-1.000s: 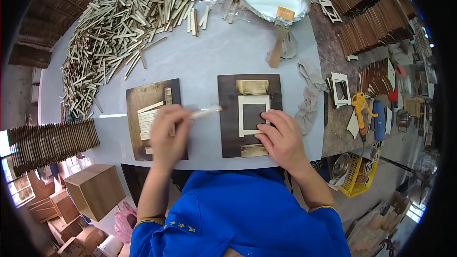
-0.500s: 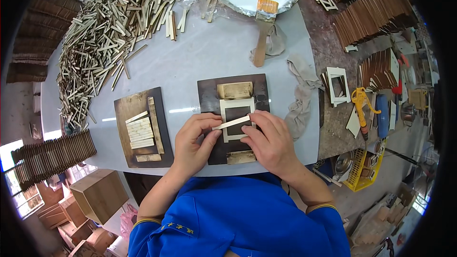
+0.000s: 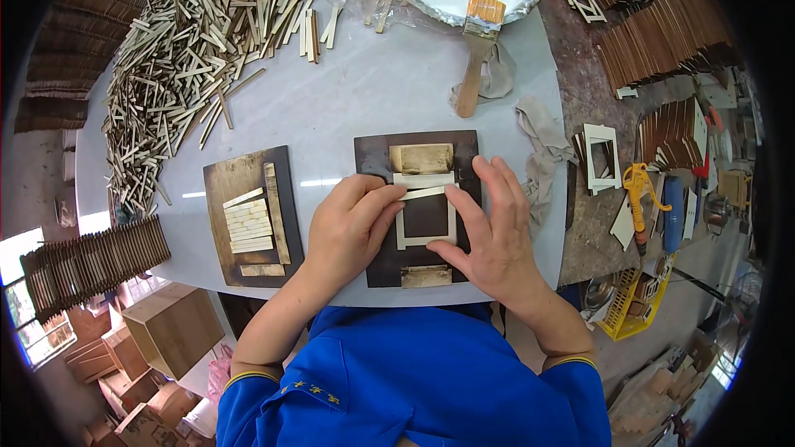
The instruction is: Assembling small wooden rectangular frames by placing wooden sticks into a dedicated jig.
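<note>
A pale wooden strip (image 3: 426,193) lies slightly tilted across the upper part of a cream rectangular frame (image 3: 452,219). My left hand (image 3: 352,219) pinches its left end between thumb and fingers. With fingers spread, my right hand (image 3: 497,236) touches the strip's right end with a fingertip; its thumb rests by the frame's lower right corner. The frame sits on a dark board (image 3: 377,273), between an upper wooden block (image 3: 421,158) and a lower one (image 3: 426,276). To the left, a second board (image 3: 228,175) holds a stack of short pale strips (image 3: 248,228).
A big heap of loose strips (image 3: 190,50) covers the table's far left. At the back, a brush (image 3: 474,66) leans on a plastic-lined tray of white paste (image 3: 439,4). On the right lie a grey cloth (image 3: 542,136), cut frames (image 3: 600,157) and a yellow air gun (image 3: 638,190).
The strip has come down from above the middle of the frame to its upper part. My right hand has spread its fingers, loosening its hold. The whole view has shifted slightly.
</note>
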`<action>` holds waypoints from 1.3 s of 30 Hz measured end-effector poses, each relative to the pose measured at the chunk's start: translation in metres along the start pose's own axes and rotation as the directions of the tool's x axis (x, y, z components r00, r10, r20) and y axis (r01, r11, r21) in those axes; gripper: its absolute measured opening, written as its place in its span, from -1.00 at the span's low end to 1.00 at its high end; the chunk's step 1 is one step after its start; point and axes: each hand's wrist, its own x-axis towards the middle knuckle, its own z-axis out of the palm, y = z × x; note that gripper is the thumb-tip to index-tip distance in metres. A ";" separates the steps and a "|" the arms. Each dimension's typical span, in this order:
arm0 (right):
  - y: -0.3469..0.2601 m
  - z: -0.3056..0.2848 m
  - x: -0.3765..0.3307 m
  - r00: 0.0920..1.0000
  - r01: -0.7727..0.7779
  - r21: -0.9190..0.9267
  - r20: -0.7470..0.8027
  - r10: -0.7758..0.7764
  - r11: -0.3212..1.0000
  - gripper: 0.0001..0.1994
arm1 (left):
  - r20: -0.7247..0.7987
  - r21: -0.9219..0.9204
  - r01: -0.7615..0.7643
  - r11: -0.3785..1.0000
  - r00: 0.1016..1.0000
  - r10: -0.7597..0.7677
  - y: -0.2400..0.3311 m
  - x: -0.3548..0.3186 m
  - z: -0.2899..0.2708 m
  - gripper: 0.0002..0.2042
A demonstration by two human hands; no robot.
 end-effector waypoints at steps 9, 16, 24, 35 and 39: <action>0.004 -0.007 0.009 0.991 0.026 -0.059 0.131 -0.018 0.998 -0.22 | -0.140 0.043 0.030 0.999 0.990 -0.024 -0.005 0.004 0.008 -0.84; 0.012 -0.007 0.013 0.976 0.023 -0.076 0.218 -0.005 0.997 -0.18 | -0.145 0.087 0.040 0.995 0.989 -0.027 -0.010 0.006 0.010 -0.84; 0.016 -0.003 0.014 0.971 -0.028 -0.045 0.237 0.038 0.999 -0.21 | -0.125 0.083 0.067 0.994 0.991 -0.056 -0.012 0.007 0.009 -0.79; 0.014 -0.007 0.015 0.968 -0.137 -0.045 0.205 0.143 0.990 -0.23 | -0.007 -0.288 0.264 0.921 0.961 -0.277 0.010 -0.013 -0.010 -0.64; 0.014 -0.007 0.015 0.966 -0.143 -0.063 0.207 0.153 0.988 -0.24 | 0.030 -0.524 0.357 0.773 0.915 -0.402 0.011 -0.020 -0.007 -0.63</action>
